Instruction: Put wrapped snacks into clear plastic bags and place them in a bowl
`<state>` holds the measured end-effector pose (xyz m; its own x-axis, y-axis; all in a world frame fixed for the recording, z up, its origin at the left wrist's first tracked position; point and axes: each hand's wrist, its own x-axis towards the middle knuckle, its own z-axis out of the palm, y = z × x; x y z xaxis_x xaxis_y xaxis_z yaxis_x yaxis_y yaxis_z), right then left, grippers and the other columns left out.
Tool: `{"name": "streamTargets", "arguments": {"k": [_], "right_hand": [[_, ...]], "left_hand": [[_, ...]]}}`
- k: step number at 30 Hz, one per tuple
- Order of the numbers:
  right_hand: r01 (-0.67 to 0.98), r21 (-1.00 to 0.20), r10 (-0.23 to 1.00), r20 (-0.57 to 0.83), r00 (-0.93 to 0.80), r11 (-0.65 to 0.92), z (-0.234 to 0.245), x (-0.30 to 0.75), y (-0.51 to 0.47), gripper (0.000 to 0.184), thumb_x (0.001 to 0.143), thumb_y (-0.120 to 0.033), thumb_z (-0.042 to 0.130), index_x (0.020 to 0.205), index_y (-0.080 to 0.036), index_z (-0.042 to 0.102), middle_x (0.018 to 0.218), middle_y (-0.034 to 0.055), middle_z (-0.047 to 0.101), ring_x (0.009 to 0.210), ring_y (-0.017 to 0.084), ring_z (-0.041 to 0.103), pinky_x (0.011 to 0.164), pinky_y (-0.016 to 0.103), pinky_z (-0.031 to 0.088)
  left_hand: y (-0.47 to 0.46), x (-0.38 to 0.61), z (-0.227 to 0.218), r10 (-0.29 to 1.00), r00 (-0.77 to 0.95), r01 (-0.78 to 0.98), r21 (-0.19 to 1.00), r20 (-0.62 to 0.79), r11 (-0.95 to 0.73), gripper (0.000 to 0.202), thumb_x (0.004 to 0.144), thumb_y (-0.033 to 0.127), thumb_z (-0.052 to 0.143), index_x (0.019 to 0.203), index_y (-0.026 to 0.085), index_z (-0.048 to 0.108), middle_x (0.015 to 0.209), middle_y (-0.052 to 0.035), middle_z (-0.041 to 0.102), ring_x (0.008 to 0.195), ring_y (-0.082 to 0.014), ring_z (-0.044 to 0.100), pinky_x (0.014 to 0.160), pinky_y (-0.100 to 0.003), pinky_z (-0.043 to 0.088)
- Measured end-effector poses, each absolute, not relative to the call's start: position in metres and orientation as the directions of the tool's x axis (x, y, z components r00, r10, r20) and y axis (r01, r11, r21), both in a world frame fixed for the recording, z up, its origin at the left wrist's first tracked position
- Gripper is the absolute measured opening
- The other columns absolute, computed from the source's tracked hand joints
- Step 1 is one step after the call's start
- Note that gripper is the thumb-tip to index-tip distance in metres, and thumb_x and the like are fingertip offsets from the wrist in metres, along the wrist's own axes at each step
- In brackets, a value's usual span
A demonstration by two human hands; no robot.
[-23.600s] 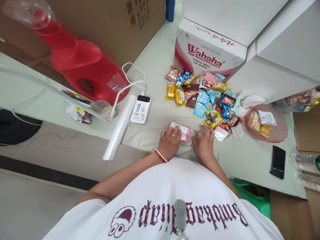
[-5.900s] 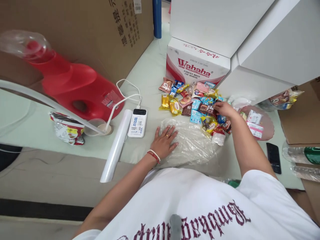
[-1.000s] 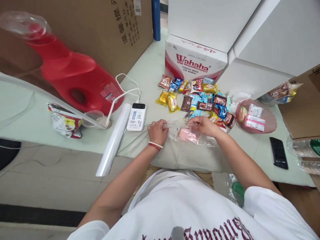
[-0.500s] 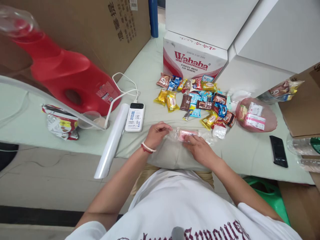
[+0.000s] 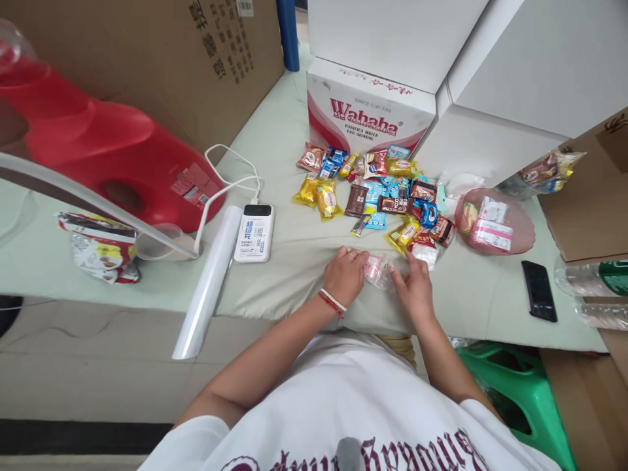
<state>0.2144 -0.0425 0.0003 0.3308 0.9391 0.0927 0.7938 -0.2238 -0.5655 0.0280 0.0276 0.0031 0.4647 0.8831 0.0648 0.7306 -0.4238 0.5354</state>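
A pink packet in clear plastic wrap (image 5: 377,271) lies on the cloth-covered table near its front edge. My left hand (image 5: 345,277) is closed at the packet's left end, its curled fingers covering that part. At the other end, my right hand (image 5: 416,288) has its thumb and forefinger on the loose clear plastic. Just beyond the hands spreads a pile of wrapped snacks, among them a brown bar (image 5: 394,204), a yellow packet (image 5: 403,233) and a blue packet (image 5: 376,218). A white packet (image 5: 424,254) sits close to my right fingertips.
On the left stand a red jug (image 5: 112,150), a power bank (image 5: 254,233) with a cable and a white roll (image 5: 209,281). A pink bowl (image 5: 523,229) with packets and a phone (image 5: 538,291) are on the right. A Wahaba-style printed carton (image 5: 367,111) stands behind the snacks.
My left hand has moved right onto the packet's left end. My right hand has shifted from on top of the packet to the plastic at its right end.
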Motion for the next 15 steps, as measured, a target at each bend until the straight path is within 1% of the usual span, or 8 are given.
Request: {"name": "streamTargets", "arguments": {"k": [1, 3, 5, 7, 9, 11, 13, 15], "right_hand": [[0.81, -0.534, 0.951, 0.034, 0.308, -0.243, -0.004, 0.218, -0.041, 0.047, 0.096, -0.046, 0.054, 0.132, -0.016, 0.063, 0.105, 0.0131, 0.066, 0.082, 0.024, 0.061, 0.083, 0.041, 0.052], [0.839, -0.492, 0.969, -0.04, 0.243, -0.231, -0.008, 0.225, -0.039, 0.037, 0.097, -0.044, 0.053, 0.116, -0.018, 0.071, 0.091, 0.0091, 0.065, 0.088, 0.026, 0.06, 0.086, 0.04, 0.051], [0.86, -0.472, 0.976, -0.006, 0.217, -0.194, -0.007, 0.229, -0.041, 0.031, 0.096, -0.041, 0.053, 0.102, -0.02, 0.074, 0.093, 0.0104, 0.064, 0.097, 0.028, 0.059, 0.094, 0.043, 0.049], [0.869, -0.466, 0.969, 0.086, 0.23, -0.165, 0.001, 0.23, -0.045, 0.028, 0.095, -0.04, 0.055, 0.098, -0.019, 0.074, 0.107, 0.0148, 0.064, 0.109, 0.031, 0.057, 0.102, 0.047, 0.045], [0.842, -0.517, 0.964, 0.109, 0.242, -0.152, 0.012, 0.227, -0.049, 0.026, 0.095, -0.04, 0.055, 0.098, -0.019, 0.071, 0.115, 0.0166, 0.062, 0.111, 0.03, 0.058, 0.101, 0.046, 0.046], [0.777, -0.61, 0.974, 0.035, 0.222, -0.156, 0.023, 0.218, -0.049, 0.024, 0.097, -0.039, 0.052, 0.099, -0.021, 0.067, 0.106, 0.0125, 0.066, 0.097, 0.026, 0.063, 0.092, 0.041, 0.051], [0.71, -0.689, 0.984, -0.028, 0.176, -0.147, 0.029, 0.203, -0.046, 0.022, 0.099, -0.037, 0.048, 0.1, -0.023, 0.064, 0.094, 0.0073, 0.069, 0.086, 0.023, 0.064, 0.086, 0.037, 0.052], [0.659, -0.745, 0.989, -0.009, 0.146, -0.105, 0.03, 0.188, -0.04, 0.023, 0.099, -0.037, 0.047, 0.101, -0.023, 0.065, 0.096, 0.0074, 0.071, 0.091, 0.024, 0.065, 0.089, 0.037, 0.052]], "left_hand": [[0.026, 0.029, 0.004, 0.885, 0.459, 0.734, 0.529, 0.077, -0.426, 0.034, 0.097, 0.017, 0.05, 0.122, 0.024, 0.071, 0.111, -0.0105, 0.073, 0.108, -0.0295, 0.057, 0.09, -0.042, 0.047], [0.021, 0.031, 0.004, 0.896, 0.433, 0.742, 0.527, 0.096, -0.415, 0.032, 0.098, 0.024, 0.052, 0.122, 0.025, 0.072, 0.107, -0.0111, 0.071, 0.105, -0.03, 0.056, 0.09, -0.043, 0.046], [0.018, 0.032, 0.001, 0.923, 0.37, 0.767, 0.526, 0.106, -0.368, 0.035, 0.098, 0.034, 0.055, 0.128, 0.027, 0.07, 0.106, -0.0116, 0.067, 0.105, -0.0307, 0.055, 0.091, -0.044, 0.044], [0.017, 0.033, -0.003, 0.959, 0.258, 0.803, 0.527, 0.116, -0.28, 0.048, 0.094, 0.043, 0.061, 0.139, 0.027, 0.062, 0.115, -0.0137, 0.064, 0.11, -0.0327, 0.054, 0.095, -0.047, 0.042], [0.018, 0.033, -0.007, 0.98, 0.157, 0.822, 0.535, 0.122, -0.198, 0.065, 0.089, 0.049, 0.068, 0.146, 0.022, 0.053, 0.129, -0.0176, 0.059, 0.121, -0.0359, 0.051, 0.102, -0.05, 0.039], [0.02, 0.033, -0.01, 0.985, 0.136, 0.822, 0.543, 0.107, -0.172, 0.071, 0.085, 0.052, 0.072, 0.143, 0.017, 0.053, 0.132, -0.02, 0.058, 0.127, -0.0379, 0.049, 0.109, -0.052, 0.035], [0.02, 0.034, -0.012, 0.981, 0.166, 0.807, 0.559, 0.096, -0.191, 0.062, 0.084, 0.052, 0.072, 0.133, 0.016, 0.057, 0.125, -0.0188, 0.062, 0.125, -0.0372, 0.051, 0.112, -0.054, 0.033], [0.016, 0.036, -0.013, 0.972, 0.187, 0.766, 0.6, 0.138, -0.233, 0.047, 0.088, 0.048, 0.068, 0.122, 0.017, 0.06, 0.116, -0.0167, 0.064, 0.118, -0.035, 0.055, 0.11, -0.053, 0.036]]}}
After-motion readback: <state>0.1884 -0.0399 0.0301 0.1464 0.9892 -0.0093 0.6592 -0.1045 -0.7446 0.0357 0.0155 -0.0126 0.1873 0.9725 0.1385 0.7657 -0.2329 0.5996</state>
